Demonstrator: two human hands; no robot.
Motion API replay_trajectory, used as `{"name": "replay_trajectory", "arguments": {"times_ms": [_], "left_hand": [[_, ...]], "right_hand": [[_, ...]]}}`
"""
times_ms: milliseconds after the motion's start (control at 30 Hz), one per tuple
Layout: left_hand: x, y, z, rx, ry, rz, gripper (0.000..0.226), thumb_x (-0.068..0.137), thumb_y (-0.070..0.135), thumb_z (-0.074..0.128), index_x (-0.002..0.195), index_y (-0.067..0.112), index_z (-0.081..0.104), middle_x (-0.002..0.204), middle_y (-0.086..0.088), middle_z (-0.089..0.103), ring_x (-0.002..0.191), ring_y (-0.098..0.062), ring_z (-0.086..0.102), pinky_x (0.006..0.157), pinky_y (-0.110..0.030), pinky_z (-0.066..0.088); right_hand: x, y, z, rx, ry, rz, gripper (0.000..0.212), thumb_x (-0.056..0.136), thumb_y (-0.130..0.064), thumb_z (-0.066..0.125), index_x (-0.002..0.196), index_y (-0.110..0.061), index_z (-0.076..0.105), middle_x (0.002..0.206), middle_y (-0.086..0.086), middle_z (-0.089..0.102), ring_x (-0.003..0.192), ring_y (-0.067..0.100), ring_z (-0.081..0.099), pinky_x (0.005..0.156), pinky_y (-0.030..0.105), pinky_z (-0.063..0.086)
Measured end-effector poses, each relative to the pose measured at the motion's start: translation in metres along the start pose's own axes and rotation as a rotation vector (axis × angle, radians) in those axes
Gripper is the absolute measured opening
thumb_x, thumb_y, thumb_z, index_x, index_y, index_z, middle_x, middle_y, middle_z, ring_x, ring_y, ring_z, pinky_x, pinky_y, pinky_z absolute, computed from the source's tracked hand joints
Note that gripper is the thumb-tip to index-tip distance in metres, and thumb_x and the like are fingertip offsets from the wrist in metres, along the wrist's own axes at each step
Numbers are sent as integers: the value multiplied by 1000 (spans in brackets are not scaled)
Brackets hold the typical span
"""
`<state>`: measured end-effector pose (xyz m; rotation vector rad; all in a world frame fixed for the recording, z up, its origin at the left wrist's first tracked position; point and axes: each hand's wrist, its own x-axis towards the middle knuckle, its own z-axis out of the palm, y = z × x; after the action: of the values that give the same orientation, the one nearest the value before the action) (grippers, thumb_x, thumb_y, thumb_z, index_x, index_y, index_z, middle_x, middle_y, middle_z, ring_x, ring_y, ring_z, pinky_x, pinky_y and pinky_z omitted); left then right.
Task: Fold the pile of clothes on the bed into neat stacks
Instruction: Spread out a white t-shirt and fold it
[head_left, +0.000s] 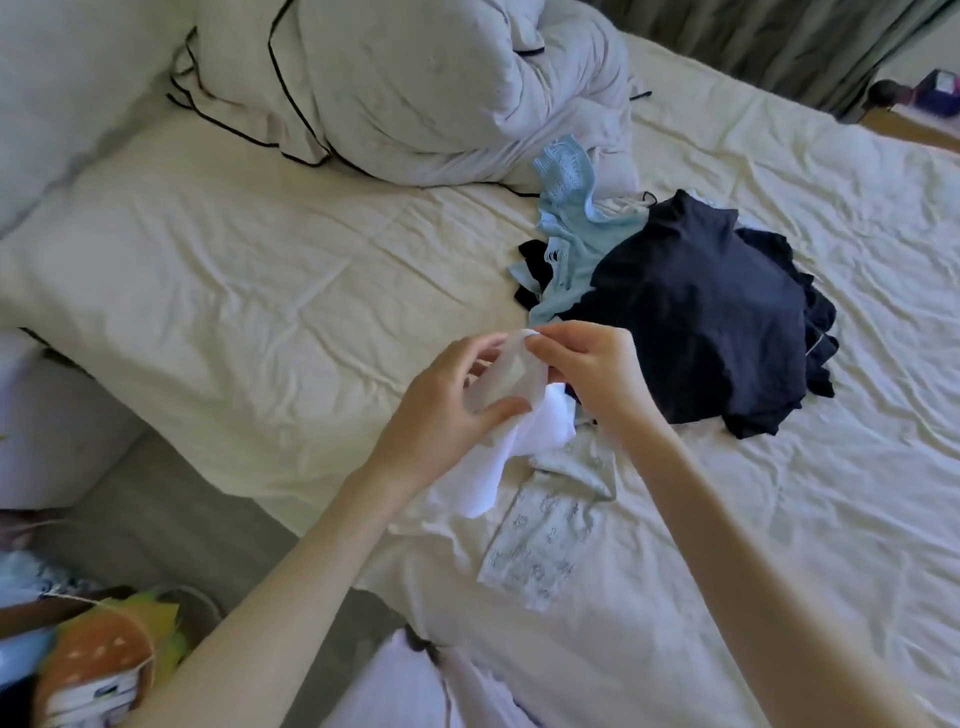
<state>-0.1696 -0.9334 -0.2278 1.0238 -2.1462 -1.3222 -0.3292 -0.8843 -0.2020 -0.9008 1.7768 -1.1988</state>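
A small white garment (506, 447) hangs above the bed between both hands. My left hand (441, 405) grips its left side, thumb pressed on the cloth. My right hand (587, 369) pinches its top edge with fingertips. Behind my right hand lies the pile: a dark navy garment (701, 322) on top, a light blue lace piece (571, 228) at its far left, and black cloth (532, 260) peeking out. Under my hands a pale printed garment (550, 525) lies flat on the cream bed sheet (260, 291).
A bunched white duvet with black piping (415, 88) sits at the head of the bed. Grey floor (156, 499) runs along the left bed edge. Colourful items fill a box (98, 660) at bottom left. Curtains (779, 41) hang at the far right.
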Motion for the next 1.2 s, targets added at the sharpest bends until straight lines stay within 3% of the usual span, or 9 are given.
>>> {"name": "replay_trajectory", "arguments": {"times_ms": [100, 233, 333, 467, 600, 733, 867, 967, 1200], "left_hand": [[-47, -13, -13, 166, 16, -177, 53, 79, 26, 72, 126, 27, 47, 116, 13, 55, 95, -5, 56, 80, -22, 48], [-86, -26, -38, 234, 160, -270, 9, 84, 16, 67, 93, 14, 67, 77, 16, 61, 75, -10, 61, 67, -14, 45], [-96, -27, -58, -50, 204, -428, 6, 82, 16, 71, 78, 20, 69, 64, 13, 66, 62, -7, 65, 67, -14, 50], [-101, -23, -80, -385, 321, -549, 3, 84, 10, 69, 83, 13, 70, 63, 6, 69, 57, -9, 66, 69, -25, 57], [-100, -8, -98, -541, 467, -562, 2, 83, 6, 69, 84, 8, 69, 69, -4, 68, 58, -7, 65, 61, -20, 56], [-97, 13, -114, -608, 492, -509, 2, 84, 7, 68, 85, 7, 69, 73, -7, 69, 66, -13, 68, 70, -24, 57], [-96, 36, -130, -666, 506, -453, 4, 84, 6, 67, 87, 4, 69, 73, -7, 68, 65, -13, 68, 68, -22, 57], [-96, 47, -145, -720, 537, -427, 3, 84, 5, 67, 85, 3, 68, 74, -8, 66, 62, -12, 67, 66, -21, 56], [-89, 73, -165, -768, 596, -329, 2, 83, 6, 68, 82, 4, 68, 66, -2, 69, 64, -13, 68, 68, -21, 56]], "right_hand": [[-14, -3, 35, 56, -46, 75, 9, 84, -9, 68, 80, -16, 73, 76, 3, 72, 73, 18, 70, 69, 28, 59], [-24, -1, 78, 71, -40, 121, 7, 83, -8, 69, 80, -13, 73, 76, 7, 71, 69, 21, 70, 68, 31, 59], [-30, 7, 97, 51, -33, 145, 8, 87, -10, 65, 87, -7, 72, 77, 5, 70, 69, 17, 69, 70, 30, 59], [-50, 25, 106, 32, -68, 180, 26, 94, -12, 54, 117, -2, 62, 96, 7, 67, 85, 17, 64, 78, 26, 56], [-95, 44, 111, -134, -89, 38, 34, 88, -12, 64, 122, -11, 59, 115, 6, 63, 93, 10, 60, 80, 17, 49], [-124, 57, 130, -293, -194, -119, 64, 79, -21, 75, 136, -18, 45, 129, -3, 49, 116, 10, 47, 96, 26, 40], [-115, 47, 144, -334, 10, -301, 36, 83, -17, 71, 118, -15, 62, 117, -3, 57, 111, 13, 51, 94, 20, 40], [-96, 31, 139, -171, 42, -240, 13, 86, -18, 68, 99, -19, 68, 107, -8, 58, 96, 5, 56, 86, 25, 46], [-85, 14, 142, 50, -204, -45, 30, 85, -16, 68, 107, -34, 57, 106, -14, 64, 100, 2, 60, 79, 13, 48]]}}
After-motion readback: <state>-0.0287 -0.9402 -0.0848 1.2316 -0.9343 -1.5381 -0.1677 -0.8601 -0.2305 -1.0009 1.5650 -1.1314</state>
